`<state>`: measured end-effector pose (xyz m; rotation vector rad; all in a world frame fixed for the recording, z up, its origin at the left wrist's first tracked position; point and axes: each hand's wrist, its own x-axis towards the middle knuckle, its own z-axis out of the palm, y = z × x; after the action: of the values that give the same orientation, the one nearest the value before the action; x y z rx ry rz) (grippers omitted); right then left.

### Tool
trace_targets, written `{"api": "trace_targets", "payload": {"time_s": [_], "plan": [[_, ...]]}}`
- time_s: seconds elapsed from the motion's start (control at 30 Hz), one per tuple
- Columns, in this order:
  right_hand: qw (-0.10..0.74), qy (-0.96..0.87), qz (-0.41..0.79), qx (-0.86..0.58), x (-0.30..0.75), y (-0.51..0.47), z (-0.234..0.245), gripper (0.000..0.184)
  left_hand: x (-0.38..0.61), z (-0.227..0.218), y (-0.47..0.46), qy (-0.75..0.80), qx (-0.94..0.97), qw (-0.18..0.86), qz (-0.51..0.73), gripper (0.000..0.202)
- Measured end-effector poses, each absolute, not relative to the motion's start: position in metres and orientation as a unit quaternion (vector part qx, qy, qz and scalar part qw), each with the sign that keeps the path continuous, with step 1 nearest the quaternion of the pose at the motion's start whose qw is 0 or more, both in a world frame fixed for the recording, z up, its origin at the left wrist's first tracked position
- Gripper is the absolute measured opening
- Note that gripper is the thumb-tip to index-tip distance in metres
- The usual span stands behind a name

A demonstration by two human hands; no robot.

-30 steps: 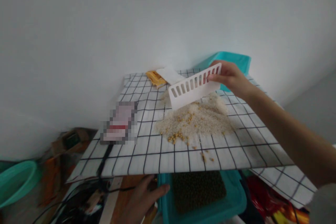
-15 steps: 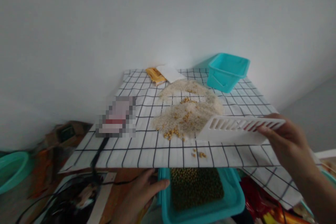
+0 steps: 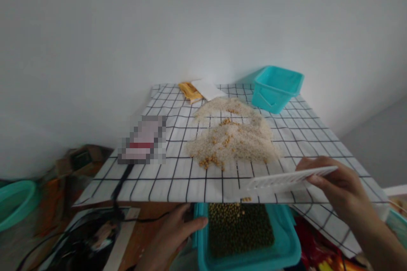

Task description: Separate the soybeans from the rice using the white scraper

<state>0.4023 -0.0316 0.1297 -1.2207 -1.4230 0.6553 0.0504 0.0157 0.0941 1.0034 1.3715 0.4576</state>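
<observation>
My right hand (image 3: 333, 186) is closed on one end of a white slotted plastic panel (image 3: 286, 180), held low and tilted over the table's front edge. Beneath the panel's far end are a few yellow beans (image 3: 246, 199). Below that edge, my left hand (image 3: 178, 233) grips the left rim of a teal tub (image 3: 284, 250), thumb over the rim. Yellow beans (image 3: 224, 211) lie over dark green beans (image 3: 241, 237) in it. A spread of pale grains (image 3: 235, 144), like rice, covers the table's middle, with yellow beans (image 3: 210, 161) at its front left and among it.
A teal bucket (image 3: 276, 89) stands at the back right of the checked cloth (image 3: 178, 182). A yellow packet (image 3: 190, 92) and a white sheet (image 3: 208, 89) lie at the back. A blurred-out device (image 3: 143, 139) with a black cable (image 3: 122, 182) is at left.
My right hand has brought the panel down and toward the front edge, tipping it flatter. A couple of yellow beans now show near the tub's back edge. My left hand stays at the rim.
</observation>
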Motion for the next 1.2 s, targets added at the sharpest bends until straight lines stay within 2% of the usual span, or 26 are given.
{"api": "trace_targets", "payload": {"time_s": [0.1,0.23,0.4,0.57,0.7,0.9,1.2], "plan": [[0.57,-0.568,0.269,-0.53,0.401,-0.028,0.131,0.007,0.05,0.088,0.016,0.59,0.433,0.648,0.21,0.033],[0.644,-0.471,0.214,-0.564,0.393,-0.008,0.134,0.011,0.048,0.085,0.016,0.59,0.437,0.645,0.213,0.033],[0.739,-0.414,0.14,-0.512,0.381,0.036,0.145,0.015,0.047,0.091,0.017,0.596,0.456,0.627,0.209,0.029],[0.712,-0.453,0.199,-0.498,0.371,0.081,0.147,0.015,0.041,0.087,0.019,0.615,0.458,0.606,0.212,0.031],[0.667,-0.491,0.25,-0.501,0.36,0.094,0.147,0.015,0.035,0.089,0.024,0.627,0.469,0.587,0.205,0.025],[0.636,-0.514,0.241,-0.523,0.349,0.084,0.152,0.015,0.028,0.095,0.024,0.634,0.454,0.584,0.225,0.023],[0.588,-0.593,0.194,-0.515,0.347,0.065,0.159,0.009,0.023,0.088,0.026,0.643,0.449,0.59,0.191,0.024]]}}
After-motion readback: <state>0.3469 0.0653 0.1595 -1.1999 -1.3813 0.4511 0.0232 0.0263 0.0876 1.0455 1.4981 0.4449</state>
